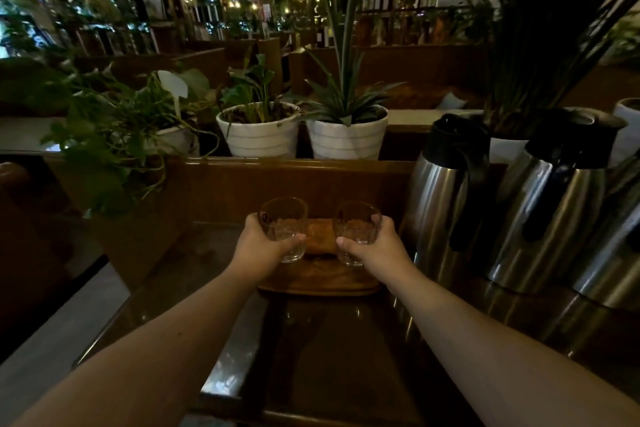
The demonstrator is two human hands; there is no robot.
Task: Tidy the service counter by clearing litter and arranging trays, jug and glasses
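My left hand (pixel 258 243) grips a clear drinking glass (pixel 284 222) from its left side. My right hand (pixel 375 246) grips a second clear glass (pixel 356 229) from its right side. Both glasses are upright and empty, side by side over a wooden tray (pixel 322 282) that lies on the dark glossy counter (pixel 329 357). Whether their bases touch the tray I cannot tell. A steel jug (pixel 440 198) with a black lid and handle stands just right of the tray.
Another steel jug (pixel 550 204) and part of a third (pixel 616 253) stand at the right. White plant pots (pixel 259 135) (pixel 348 137) sit on the ledge behind the counter's wooden back panel. A leafy trailing plant (pixel 114 149) hangs at the left.
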